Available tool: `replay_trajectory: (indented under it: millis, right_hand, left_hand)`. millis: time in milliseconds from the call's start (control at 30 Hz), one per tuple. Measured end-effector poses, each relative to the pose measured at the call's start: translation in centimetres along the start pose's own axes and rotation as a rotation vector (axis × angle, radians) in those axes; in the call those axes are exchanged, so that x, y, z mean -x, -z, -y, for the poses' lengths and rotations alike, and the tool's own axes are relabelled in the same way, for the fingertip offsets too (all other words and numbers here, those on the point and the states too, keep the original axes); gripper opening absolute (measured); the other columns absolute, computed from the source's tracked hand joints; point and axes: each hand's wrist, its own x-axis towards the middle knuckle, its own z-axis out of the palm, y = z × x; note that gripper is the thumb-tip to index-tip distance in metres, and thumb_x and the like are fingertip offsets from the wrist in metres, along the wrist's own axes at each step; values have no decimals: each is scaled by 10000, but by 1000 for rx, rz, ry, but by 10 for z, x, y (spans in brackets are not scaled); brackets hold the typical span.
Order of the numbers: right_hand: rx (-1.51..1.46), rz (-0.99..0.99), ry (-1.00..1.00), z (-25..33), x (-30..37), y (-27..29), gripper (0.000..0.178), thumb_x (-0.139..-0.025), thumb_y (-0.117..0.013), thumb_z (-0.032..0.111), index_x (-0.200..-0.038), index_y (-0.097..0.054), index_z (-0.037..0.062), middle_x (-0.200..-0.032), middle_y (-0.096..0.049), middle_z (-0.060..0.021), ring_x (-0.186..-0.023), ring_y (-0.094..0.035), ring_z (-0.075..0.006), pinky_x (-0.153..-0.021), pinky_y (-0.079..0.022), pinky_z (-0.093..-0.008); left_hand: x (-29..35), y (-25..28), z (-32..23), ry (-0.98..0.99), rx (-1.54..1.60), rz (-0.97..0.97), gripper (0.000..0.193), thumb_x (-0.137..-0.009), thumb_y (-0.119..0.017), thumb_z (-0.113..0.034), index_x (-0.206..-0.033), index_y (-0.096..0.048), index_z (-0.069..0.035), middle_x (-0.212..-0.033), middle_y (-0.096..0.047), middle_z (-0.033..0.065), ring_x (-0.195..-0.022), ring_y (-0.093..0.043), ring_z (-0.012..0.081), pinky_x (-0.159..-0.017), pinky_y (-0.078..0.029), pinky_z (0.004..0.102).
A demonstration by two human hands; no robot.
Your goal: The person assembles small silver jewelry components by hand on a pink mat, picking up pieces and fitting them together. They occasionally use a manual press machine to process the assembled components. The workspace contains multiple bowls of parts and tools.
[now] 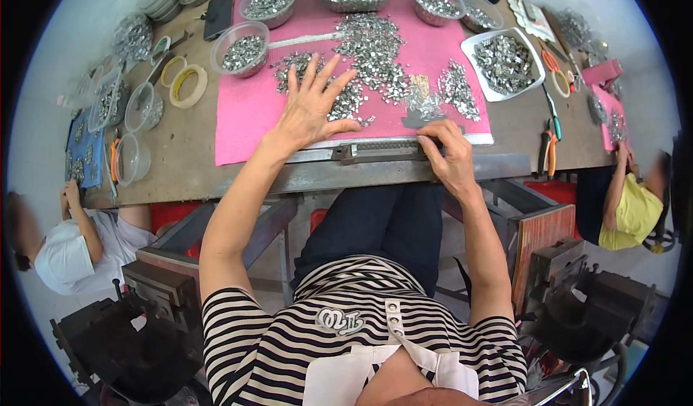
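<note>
My left hand [309,110] lies palm down with its fingers spread over a heap of small shiny metal pieces [369,49] on a pink mat [245,128]. Its thumb points right, just above a long narrow metal jig [382,148] at the table's front edge. My right hand [449,153] is at the jig's right end, fingers curled and thumb close to the index finger; whatever is between them is hidden. Beside its fingertips lies a dark grey flat piece [413,122]. Thin clear pieces [424,104] and a smaller metal heap [458,92] lie just beyond.
Clear tubs of metal pieces [268,5] line the far side. A white tray [468,45] stands right, near orange scissors [553,65] and orange-handled pliers [548,153]. Tape rolls [189,87] and a phone [219,16] lie left. Co-workers sit at the left [72,254] and right [635,204].
</note>
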Motion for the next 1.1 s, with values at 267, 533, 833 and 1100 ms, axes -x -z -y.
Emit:
replay_trajectory:
  millis: [267,533,833,1100]
  right_hand:
    - [86,160,245,12,-47,-44,138,-861,-781,106,-997,-756,107,-888,-610,-63,-880,-608,-254,-816,-443,-404]
    - [185,219,253,6,-59,-60,122,-867,-760,147,-986,-744,125,-850,-572,-45,-866,-596,-238,-794,-410,-397]
    - [174,228,327,14,-60,-62,83,-855,-767,144,-937,-761,132,-851,-568,-37,-868,-578,-225,-796,-402,-391]
    - [272,215,252,6,-60,-42,93,-864,-766,117,-956,-764,126,-866,-588,-37,-869,-589,-231,-801,-402,-388]
  left_hand:
    - [-20,-13,8,10,-27,-67,904,-866,-683,-685,-1553,-448,-149,-1608,-392,217,-1516,-277,489,-1174,-160,759]
    - [-36,-20,15,5,2,-78,848,-897,-649,-674,-1519,-488,-120,-1567,-449,219,-1503,-302,485,-1173,-152,766]
    - [-16,-4,0,71,100,-235,518,-940,-723,-395,-1370,-623,-124,-1421,-594,142,-1423,-447,386,-1186,-217,647]
    - [32,29,-27,195,142,-227,106,-859,-790,-168,-951,-748,-134,-928,-664,5,-947,-585,223,-961,-343,457]
